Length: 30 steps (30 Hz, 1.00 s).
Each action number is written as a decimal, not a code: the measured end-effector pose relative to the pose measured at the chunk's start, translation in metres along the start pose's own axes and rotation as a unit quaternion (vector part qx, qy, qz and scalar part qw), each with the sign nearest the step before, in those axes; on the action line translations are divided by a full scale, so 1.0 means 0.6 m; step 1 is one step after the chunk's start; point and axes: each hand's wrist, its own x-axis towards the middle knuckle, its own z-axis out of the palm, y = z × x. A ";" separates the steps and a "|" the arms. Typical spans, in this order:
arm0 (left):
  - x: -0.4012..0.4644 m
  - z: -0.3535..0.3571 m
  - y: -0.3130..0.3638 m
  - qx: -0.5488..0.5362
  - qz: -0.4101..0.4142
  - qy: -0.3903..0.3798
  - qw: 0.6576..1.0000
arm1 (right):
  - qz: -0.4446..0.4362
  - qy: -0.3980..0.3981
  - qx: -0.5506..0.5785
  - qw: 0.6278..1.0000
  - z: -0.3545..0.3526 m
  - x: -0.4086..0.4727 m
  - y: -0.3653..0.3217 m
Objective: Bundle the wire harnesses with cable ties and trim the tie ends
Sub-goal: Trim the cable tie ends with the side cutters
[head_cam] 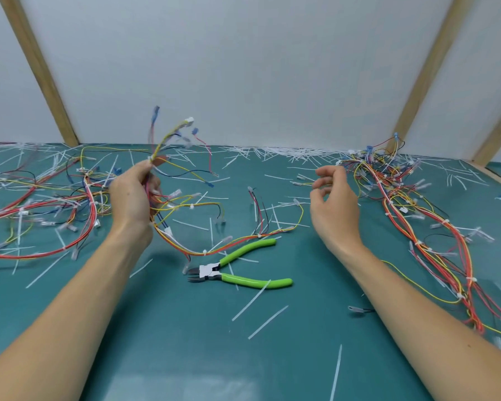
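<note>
Your left hand (133, 195) is wrapped around a wire harness (168, 157) and holding it up off the green mat (185, 342), connector ends fanning out above your fist and the rest trailing down to the table toward the green-handled cutters (237, 270). Your right hand (333, 204) is hanging in the air with loosely curled fingers, holding nothing as far as I can see. Biggest risk, I'd say: the trailing end runs right across the cutters' upper handle, so if you lift higher it could drag them or snag on the open jaws. Also, the mat is covered in trimmed tie ends (258, 299) that look a lot like fresh ties, so you could easily grab a useless offcut. And with the finished pile (411, 215) on your right and the loose pile (55, 198) on your left so close, stray wires could get caught up in the bundle.
</note>
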 end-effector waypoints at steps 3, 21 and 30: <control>-0.017 0.016 -0.009 -0.033 -0.052 -0.116 0.991 | -0.142 -0.098 -0.021 0.985 0.008 -0.023 -0.023; -0.032 0.019 -0.001 -0.262 -0.127 -0.234 0.928 | -0.263 -0.200 -0.067 0.942 0.047 -0.066 -0.039; -0.031 0.031 -0.033 0.013 0.105 -0.047 0.993 | -0.212 -0.090 -0.202 0.952 0.007 -0.011 -0.022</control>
